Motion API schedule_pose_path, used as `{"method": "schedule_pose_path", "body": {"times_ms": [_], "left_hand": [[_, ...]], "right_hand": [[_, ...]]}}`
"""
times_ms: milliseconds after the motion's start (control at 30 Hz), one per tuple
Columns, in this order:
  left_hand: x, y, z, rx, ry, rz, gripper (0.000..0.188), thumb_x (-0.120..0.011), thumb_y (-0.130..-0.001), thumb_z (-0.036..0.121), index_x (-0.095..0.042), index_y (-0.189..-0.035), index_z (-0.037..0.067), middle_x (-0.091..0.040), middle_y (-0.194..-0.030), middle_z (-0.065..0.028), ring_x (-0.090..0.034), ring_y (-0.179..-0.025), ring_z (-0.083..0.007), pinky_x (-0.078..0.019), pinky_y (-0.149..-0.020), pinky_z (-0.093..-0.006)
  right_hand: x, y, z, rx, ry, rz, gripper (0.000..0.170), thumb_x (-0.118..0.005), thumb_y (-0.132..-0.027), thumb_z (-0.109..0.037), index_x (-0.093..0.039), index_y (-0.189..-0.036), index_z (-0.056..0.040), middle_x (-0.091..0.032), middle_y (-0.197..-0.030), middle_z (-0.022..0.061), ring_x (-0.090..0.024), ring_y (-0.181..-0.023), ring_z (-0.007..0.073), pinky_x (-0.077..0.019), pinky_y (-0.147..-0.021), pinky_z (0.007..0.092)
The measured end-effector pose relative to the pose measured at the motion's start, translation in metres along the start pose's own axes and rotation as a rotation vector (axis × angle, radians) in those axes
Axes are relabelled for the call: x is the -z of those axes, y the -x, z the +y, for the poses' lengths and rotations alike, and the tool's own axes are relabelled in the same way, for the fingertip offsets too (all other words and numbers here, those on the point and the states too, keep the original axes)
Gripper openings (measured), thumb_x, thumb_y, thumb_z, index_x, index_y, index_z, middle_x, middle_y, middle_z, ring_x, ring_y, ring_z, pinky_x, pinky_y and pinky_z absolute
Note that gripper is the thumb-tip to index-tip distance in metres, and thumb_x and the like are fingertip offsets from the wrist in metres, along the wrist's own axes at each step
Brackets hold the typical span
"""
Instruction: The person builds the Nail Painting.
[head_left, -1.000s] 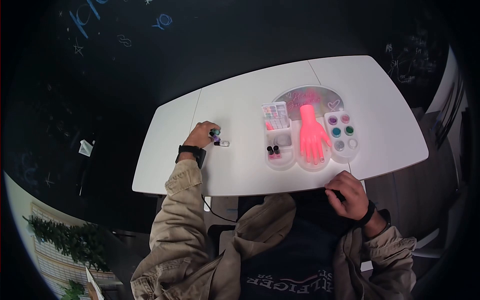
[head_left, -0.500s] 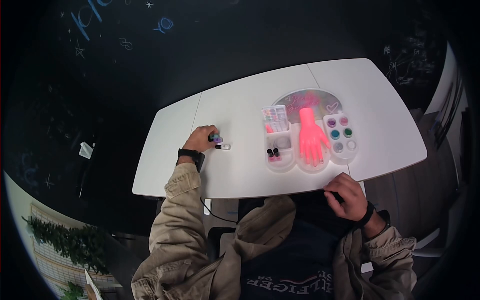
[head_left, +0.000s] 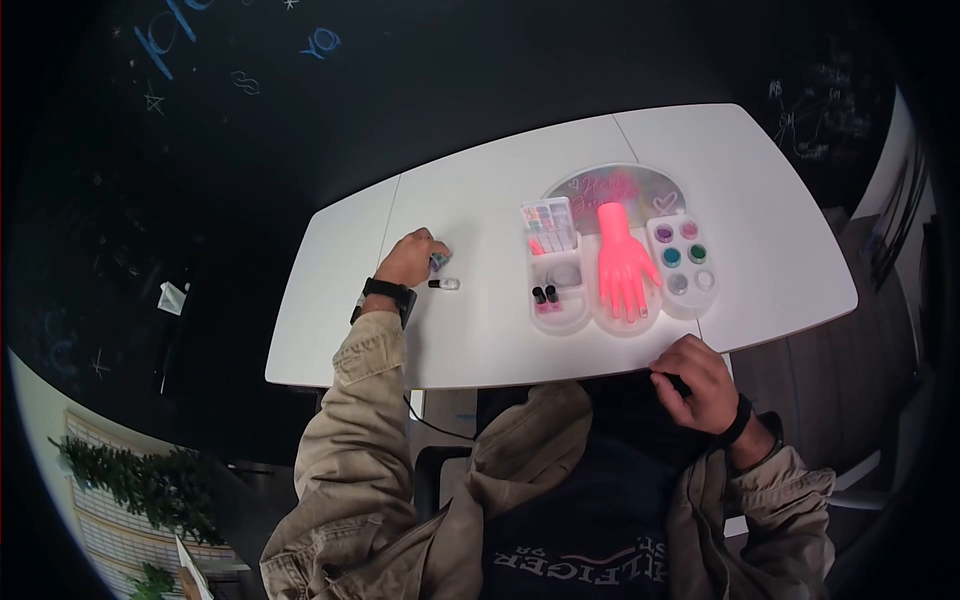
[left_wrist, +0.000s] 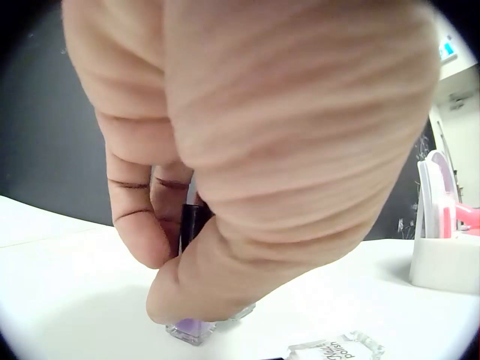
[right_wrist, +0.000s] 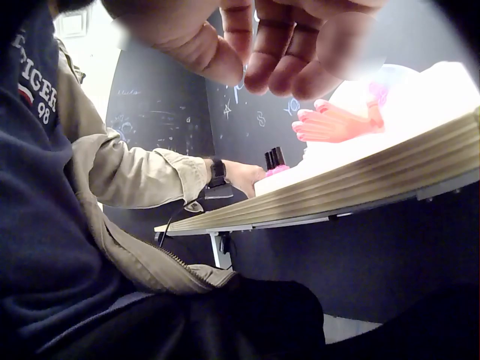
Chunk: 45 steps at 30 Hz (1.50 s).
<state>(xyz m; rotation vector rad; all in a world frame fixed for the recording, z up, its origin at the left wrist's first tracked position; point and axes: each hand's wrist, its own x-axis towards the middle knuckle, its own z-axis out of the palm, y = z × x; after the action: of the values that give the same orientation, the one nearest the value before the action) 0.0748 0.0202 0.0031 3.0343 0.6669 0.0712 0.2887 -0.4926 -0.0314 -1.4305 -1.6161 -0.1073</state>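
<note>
On the left part of the table my left hand (head_left: 408, 260) grips a small purple nail polish bottle (left_wrist: 191, 330) by its black cap, between thumb and fingers. The bottle stands nearly upright, its base close to the tabletop. A teal-green nail polish bottle (head_left: 443, 258) shows right beside it, mostly covered by the fingers. Just nearer to me, a clear nail polish bottle (head_left: 448, 285) with a black cap lies on its side. My right hand (head_left: 697, 384) hangs at the table's front edge, fingers loosely curled, holding nothing.
A nail kit (head_left: 560, 322) sits right of centre on the white table (head_left: 480, 340). It carries a glowing pink model hand (head_left: 622, 262), two black-capped bottles (head_left: 545, 295), and a tray of several coloured pots (head_left: 672, 257). A mirror-like panel (head_left: 655, 190) stands behind it.
My left hand has shifted slightly away from me and to the right with the purple bottle, farther from the clear one. The right hand stays in place.
</note>
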Motion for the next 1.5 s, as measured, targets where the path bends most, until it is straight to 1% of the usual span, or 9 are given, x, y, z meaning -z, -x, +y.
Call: {"method": "schedule_pose_path", "body": {"times_ms": [300,400,600,700,900,1100,1300,1433,1500], "left_hand": [[0.007,0.006,0.011,0.013,0.001,-0.042,0.046,-0.080,-0.084,-0.009,-0.082,-0.123,0.015,-0.074,-0.115,-0.0150,-0.075,-0.110,-0.0368,-0.0630,-0.097,-0.0442],[0.006,0.004,0.014,0.011,0.041,-0.021,0.037,-0.084,-0.084,-0.004,-0.081,-0.117,0.013,-0.074,-0.114,-0.0147,-0.075,-0.108,-0.0365,-0.0625,-0.096,-0.0451],[0.001,-0.001,0.016,-0.016,0.058,-0.021,0.030,-0.083,-0.084,-0.006,-0.079,-0.109,0.010,-0.075,-0.113,-0.0129,-0.074,-0.104,-0.0360,-0.0622,-0.092,-0.0456],[0.004,-0.001,0.018,-0.032,0.011,-0.056,0.034,-0.079,-0.089,-0.006,-0.079,-0.117,0.014,-0.073,-0.116,-0.0148,-0.075,-0.109,-0.0362,-0.0640,-0.094,-0.0461],[0.006,0.000,0.023,-0.095,0.072,0.006,0.047,-0.075,-0.087,-0.012,-0.075,-0.128,0.013,-0.073,-0.119,-0.0159,-0.076,-0.109,-0.0373,-0.0645,-0.097,-0.0456],[0.007,0.002,0.025,-0.083,0.087,0.014,0.052,-0.075,-0.085,-0.014,-0.075,-0.130,0.013,-0.073,-0.121,-0.0171,-0.076,-0.111,-0.0391,-0.0639,-0.100,-0.0450],[0.008,0.000,0.029,-0.010,0.070,-0.064,0.035,-0.079,-0.087,-0.005,-0.080,-0.118,0.011,-0.077,-0.111,-0.0166,-0.076,-0.107,-0.0383,-0.0635,-0.097,-0.0463],[0.004,-0.004,0.028,-0.064,0.088,0.009,0.029,-0.085,-0.086,-0.001,-0.080,-0.113,0.008,-0.078,-0.105,-0.0151,-0.076,-0.101,-0.0363,-0.0625,-0.093,-0.0456],[0.023,0.000,0.050,-0.106,0.048,0.081,0.026,-0.084,-0.088,0.000,-0.080,-0.112,0.007,-0.078,-0.103,-0.0150,-0.076,-0.099,-0.0361,-0.0628,-0.090,-0.0451]], "right_hand": [[-0.001,0.000,0.000,0.003,-0.005,0.010,0.026,-0.080,-0.084,0.006,-0.074,-0.108,0.0001,-0.072,-0.101,0.0138,-0.071,-0.092,0.0346,-0.0590,-0.080,0.0438],[-0.001,0.000,-0.001,-0.003,-0.011,0.006,0.026,-0.080,-0.084,0.006,-0.074,-0.108,0.0001,-0.072,-0.101,0.0137,-0.071,-0.092,0.0343,-0.0590,-0.080,0.0437],[-0.001,0.000,0.000,0.007,0.003,0.003,0.026,-0.080,-0.084,0.006,-0.074,-0.109,0.0002,-0.072,-0.101,0.0135,-0.071,-0.092,0.0340,-0.0590,-0.080,0.0437],[-0.001,0.000,-0.001,0.005,0.001,0.004,0.026,-0.080,-0.084,0.006,-0.074,-0.109,-0.0001,-0.072,-0.101,0.0134,-0.071,-0.093,0.0341,-0.0591,-0.080,0.0438],[-0.001,0.001,0.000,0.000,0.006,0.000,0.027,-0.080,-0.084,0.006,-0.074,-0.110,-0.0003,-0.072,-0.102,0.0134,-0.072,-0.093,0.0343,-0.0594,-0.080,0.0441],[-0.002,0.001,0.000,0.000,0.007,-0.004,0.027,-0.080,-0.084,0.006,-0.074,-0.110,-0.0003,-0.072,-0.103,0.0136,-0.072,-0.094,0.0344,-0.0594,-0.081,0.0444],[-0.002,0.000,0.001,-0.001,-0.004,-0.007,0.027,-0.080,-0.085,0.006,-0.074,-0.110,-0.0005,-0.072,-0.101,0.0134,-0.072,-0.094,0.0345,-0.0594,-0.081,0.0441],[0.000,-0.001,-0.001,-0.003,0.002,-0.006,0.026,-0.080,-0.085,0.005,-0.074,-0.110,-0.0005,-0.072,-0.101,0.0130,-0.072,-0.093,0.0343,-0.0592,-0.080,0.0438],[0.000,-0.001,-0.001,-0.005,0.004,-0.008,0.026,-0.080,-0.085,0.005,-0.074,-0.110,-0.0005,-0.072,-0.101,0.0130,-0.072,-0.093,0.0342,-0.0592,-0.081,0.0439]]}}
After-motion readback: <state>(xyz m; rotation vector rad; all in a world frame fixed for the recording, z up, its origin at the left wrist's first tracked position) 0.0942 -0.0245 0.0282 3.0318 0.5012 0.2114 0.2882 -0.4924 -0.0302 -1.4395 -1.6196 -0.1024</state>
